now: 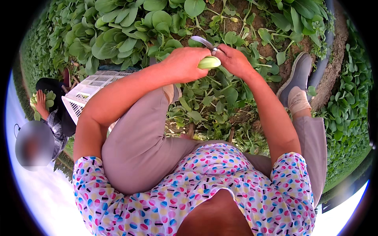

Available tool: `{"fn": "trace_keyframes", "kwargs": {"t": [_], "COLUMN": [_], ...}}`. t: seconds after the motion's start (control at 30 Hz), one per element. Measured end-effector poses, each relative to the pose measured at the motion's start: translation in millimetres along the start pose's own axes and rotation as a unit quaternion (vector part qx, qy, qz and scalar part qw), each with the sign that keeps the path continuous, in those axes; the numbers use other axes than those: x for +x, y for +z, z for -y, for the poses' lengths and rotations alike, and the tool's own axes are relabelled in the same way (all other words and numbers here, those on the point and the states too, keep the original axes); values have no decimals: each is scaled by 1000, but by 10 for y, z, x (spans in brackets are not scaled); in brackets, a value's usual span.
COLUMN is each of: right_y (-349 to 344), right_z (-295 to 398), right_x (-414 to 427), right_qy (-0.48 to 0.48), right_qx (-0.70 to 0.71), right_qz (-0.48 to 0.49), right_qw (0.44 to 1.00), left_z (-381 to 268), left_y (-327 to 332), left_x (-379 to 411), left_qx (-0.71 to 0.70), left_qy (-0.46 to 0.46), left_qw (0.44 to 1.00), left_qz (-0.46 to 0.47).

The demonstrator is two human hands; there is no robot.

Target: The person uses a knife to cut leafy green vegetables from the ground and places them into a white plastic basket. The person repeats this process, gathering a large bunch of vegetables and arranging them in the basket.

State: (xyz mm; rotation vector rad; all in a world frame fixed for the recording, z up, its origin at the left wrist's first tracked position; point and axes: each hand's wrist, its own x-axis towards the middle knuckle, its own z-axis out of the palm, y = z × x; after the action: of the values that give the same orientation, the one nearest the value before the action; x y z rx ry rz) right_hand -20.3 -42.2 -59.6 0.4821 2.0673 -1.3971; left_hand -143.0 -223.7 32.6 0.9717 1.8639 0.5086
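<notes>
My left hand (184, 63) is closed around a head of green leafy vegetable, likely bok choy (209, 62). Its pale cut base points to the right, and its leaves are mostly hidden by the hand. In my right hand (234, 60) is a small knife with a curved metal blade (202, 41), which extends up and left past the fingers of my left hand. The two hands are close together over the bed, the right one beside the base. Trimmed leaves and stalks (227, 91) lie on the soil below them.
A white plastic crate (97, 84) stands by my left knee. Beyond it a person's hand (40, 103) holds leafy greens. Dense growing bok choy (118, 32) fills the upper left. A dark hose (329, 38) runs along the soil past my right shoe (298, 72).
</notes>
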Motion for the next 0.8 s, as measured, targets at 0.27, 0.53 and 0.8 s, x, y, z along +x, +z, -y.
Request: {"fn": "trace_keyframes", "kwargs": {"t": [0.27,0.53,0.8], "right_y": [280,676,692], "right_z": [17,-199,-303], "right_x": [173,21,-75], "right_qy": [108,116,75], "right_qx": [-124,-98,-177], "right_qz": [7,-5,12], "right_qw": [986,988,981], "left_z": [587,1049,1189], "left_y": [95,344,379], "left_x": [-87,-203,-189], "left_qx": [189,146,143], "left_qy": [-139,-159,-200], "left_qw": [972,976,967], "left_qz": [16,-21,-69]}}
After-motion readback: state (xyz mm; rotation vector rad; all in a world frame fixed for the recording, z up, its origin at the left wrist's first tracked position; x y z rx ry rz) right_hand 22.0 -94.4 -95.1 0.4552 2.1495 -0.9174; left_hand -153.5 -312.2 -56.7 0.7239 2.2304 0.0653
